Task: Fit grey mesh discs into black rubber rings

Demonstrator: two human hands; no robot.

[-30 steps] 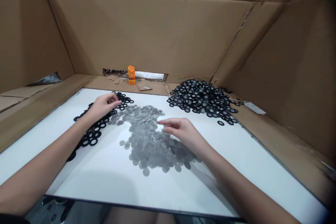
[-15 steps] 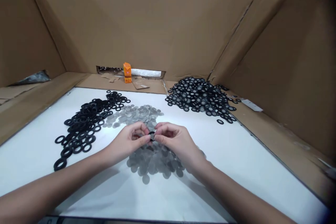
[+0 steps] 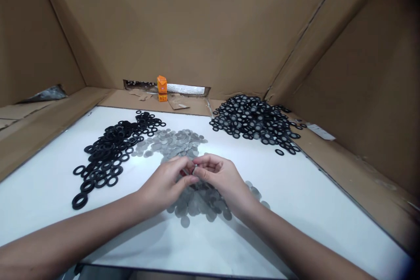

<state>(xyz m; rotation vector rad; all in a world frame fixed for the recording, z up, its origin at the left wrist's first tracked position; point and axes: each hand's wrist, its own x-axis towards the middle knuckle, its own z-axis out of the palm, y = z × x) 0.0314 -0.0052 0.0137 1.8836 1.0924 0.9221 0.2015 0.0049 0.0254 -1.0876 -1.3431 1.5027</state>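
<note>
Over the middle of the white table, my left hand (image 3: 172, 181) and my right hand (image 3: 218, 177) meet fingertip to fingertip. Pinched between them is a small black ring (image 3: 193, 169), largely covered by the fingers. Whether a disc sits inside it cannot be made out now. Thin grey translucent discs (image 3: 193, 205) lie spread beneath both hands, and more grey discs (image 3: 183, 140) are heaped just behind them. To the left is a long pile of open black rings (image 3: 110, 144).
At the back right rises a heap of black rings with grey centres (image 3: 252, 118). Cardboard walls (image 3: 164, 26) enclose the white table (image 3: 262, 245). A small orange box (image 3: 162, 85) stands by a slot in the back wall. A white paper strip (image 3: 321, 132) lies at the right edge.
My fingers have closed further over the black ring, which showed more plainly before. The left hand has turned slightly inward. The whole view has shifted a little.
</note>
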